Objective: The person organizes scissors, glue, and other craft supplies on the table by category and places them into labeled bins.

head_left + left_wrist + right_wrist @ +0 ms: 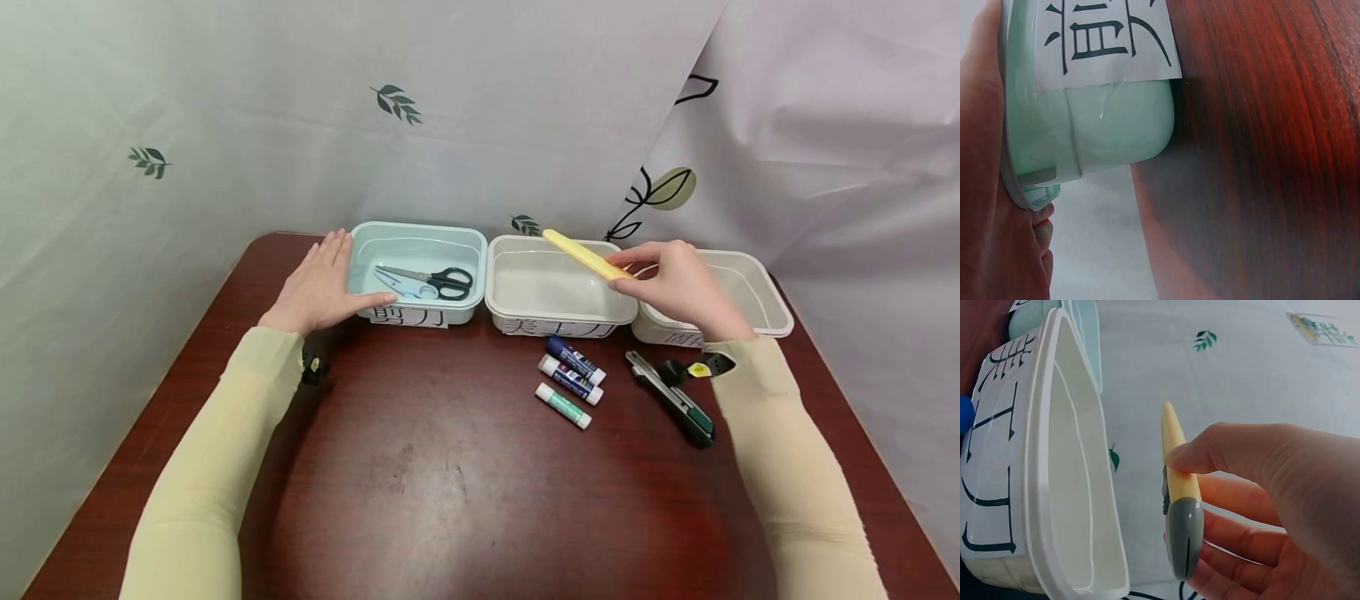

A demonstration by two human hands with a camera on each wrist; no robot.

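Observation:
In the head view my right hand (667, 279) pinches a yellow utility knife (585, 254) above the middle white bin (498, 283). The right wrist view shows the knife's yellow body (1180, 481) and grey end (1185, 537) between thumb and fingers, beside that bin's opening. My left hand (322, 287) rests on the left end of the pale blue-green bin (420, 235), fingers straight, thumb over the front rim. Inside that bin lie black-handled scissors (450, 282) and light blue scissors (405, 285). In the left wrist view the bin's side (1110, 125) is close to the hand.
A third white bin (750, 292) stands at the right, partly behind my right hand. Three glue sticks (572, 379) lie in front of the middle bin. A black-and-green utility knife (675, 400) lies on the dark red table (450, 483) beside the right forearm. Patterned cloth hangs behind.

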